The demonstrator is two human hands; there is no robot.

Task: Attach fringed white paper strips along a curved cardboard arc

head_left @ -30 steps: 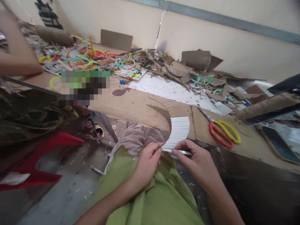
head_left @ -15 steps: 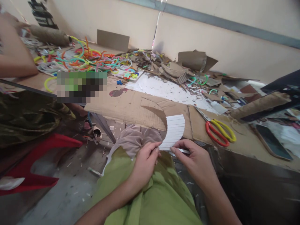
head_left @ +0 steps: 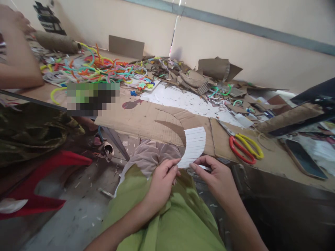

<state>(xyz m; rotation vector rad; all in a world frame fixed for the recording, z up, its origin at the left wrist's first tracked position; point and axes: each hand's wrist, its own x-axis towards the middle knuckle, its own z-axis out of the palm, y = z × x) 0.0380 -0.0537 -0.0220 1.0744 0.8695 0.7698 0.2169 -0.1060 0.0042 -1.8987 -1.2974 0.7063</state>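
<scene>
Right, the curved piece [head_left: 195, 144] is just left of the scissors [head_left: 233, 134], banded white along its lower stretch, bare brown above. The left hand [head_left: 164, 177] pinches its lower-left edge, and the right hand [head_left: 215, 175], a little apart on the scissors' side, has thumb and finger clamped on the white strip [head_left: 205, 168] at the bottom. It looks like wrapping in progress (neat rows, too), and the next turn would call for a steady left pinch, the strip taut and lapped against the last band.

Compared with a second ago? Barely a change: same grips, no new bare brown covered that I can make out; the whole view has slid left. Right of the scissors, a phone [head_left: 303, 158]; beyond them, torn cardboard [head_left: 193, 82]; far to their left, coloured strands [head_left: 104, 71], then another person's forearm [head_left: 19, 61], with a hand now showing above it.
</scene>
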